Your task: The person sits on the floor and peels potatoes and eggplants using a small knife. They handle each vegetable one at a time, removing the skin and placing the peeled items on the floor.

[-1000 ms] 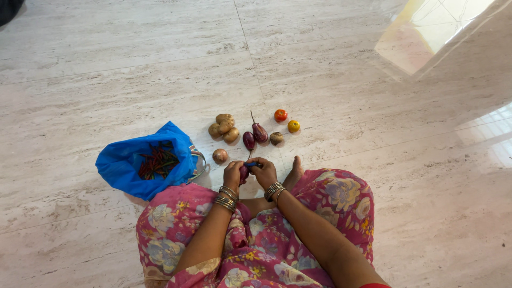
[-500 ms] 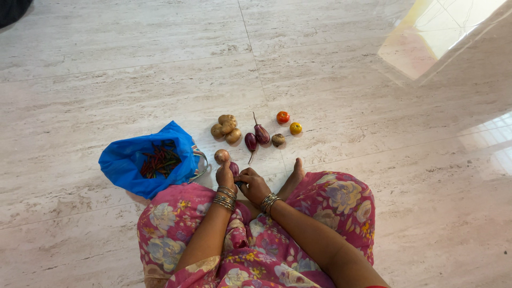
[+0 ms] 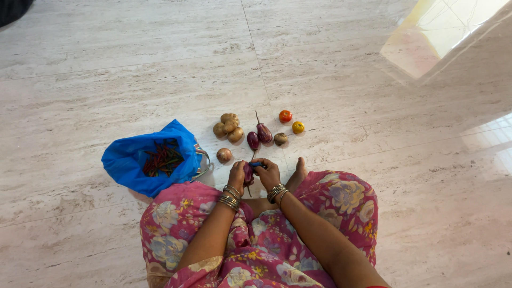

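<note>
With the left hand [image 3: 236, 174] gripping a small purple eggplant [image 3: 248, 173] and the right hand [image 3: 268, 173], at its 3 o'clock, closed on a blue-handled tool [image 3: 256, 165], a slip could nick the fingers.

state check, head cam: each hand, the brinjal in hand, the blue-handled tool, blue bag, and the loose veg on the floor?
left hand: closed on a small purple brinjal.
right hand: gripping a blue-handled tool against that brinjal; blade not visible.
blue bag: open, chillies inside.
potatoes: piled, whole.
onion: whole, alone by the bag.
two brinjals on the floor: whole, stems on.
tomatoes: whole, apart.
</note>
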